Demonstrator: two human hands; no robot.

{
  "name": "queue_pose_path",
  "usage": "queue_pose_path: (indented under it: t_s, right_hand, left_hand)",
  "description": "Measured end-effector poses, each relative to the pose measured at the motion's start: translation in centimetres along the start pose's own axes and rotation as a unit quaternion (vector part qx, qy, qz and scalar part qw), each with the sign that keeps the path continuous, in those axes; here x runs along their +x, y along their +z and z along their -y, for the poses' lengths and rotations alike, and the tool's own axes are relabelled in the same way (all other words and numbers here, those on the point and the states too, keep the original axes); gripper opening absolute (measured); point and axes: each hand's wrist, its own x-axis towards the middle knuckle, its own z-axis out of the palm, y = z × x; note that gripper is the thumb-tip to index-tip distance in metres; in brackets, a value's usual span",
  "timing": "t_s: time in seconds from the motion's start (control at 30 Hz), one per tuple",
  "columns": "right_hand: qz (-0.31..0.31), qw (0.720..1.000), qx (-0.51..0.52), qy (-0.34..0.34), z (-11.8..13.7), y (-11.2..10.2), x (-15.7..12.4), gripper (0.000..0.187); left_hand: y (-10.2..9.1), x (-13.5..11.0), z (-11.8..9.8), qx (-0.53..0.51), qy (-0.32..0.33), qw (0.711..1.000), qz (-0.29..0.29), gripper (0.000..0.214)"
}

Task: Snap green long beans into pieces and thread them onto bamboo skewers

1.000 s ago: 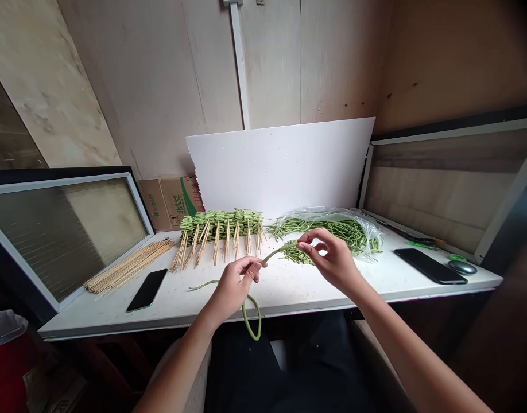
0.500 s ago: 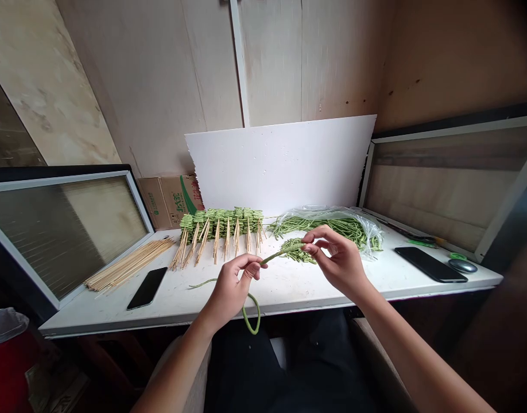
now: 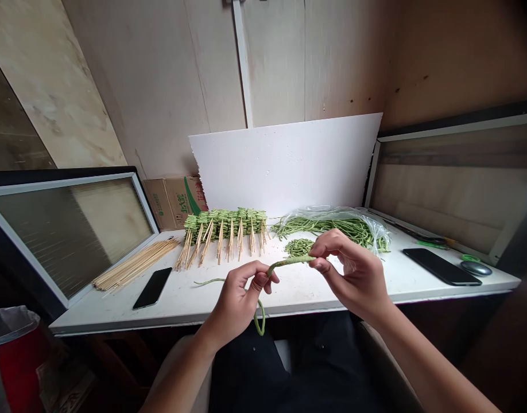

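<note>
The left hand (image 3: 235, 304) has its fingers (image 3: 259, 281) curled shut around a long green bean (image 3: 289, 263) above the counter (image 3: 298, 292), the right hand (image 3: 353, 275) pinching its far end (a row of skewered bean bundles (image 3: 224, 226) looks done, a plastic bag of loose beans (image 3: 332, 226) left).

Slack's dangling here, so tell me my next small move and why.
Probably draw up the loop of the long green bean below your left hand until it's taut: your right hand pinches its twisted stretch, and the slack tail runs loose across the table.
</note>
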Motion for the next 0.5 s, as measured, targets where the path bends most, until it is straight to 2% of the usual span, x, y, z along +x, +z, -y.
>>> queue_pose_path:
  t_s: [0.5]
  right_hand:
    - [0.025,0.999,-0.037,-0.025,0.8,0.7,-0.1,0.006]
  left_hand:
    - [0.6,-0.6,-1.2,-0.008,-0.018,1.000,0.019,0.040]
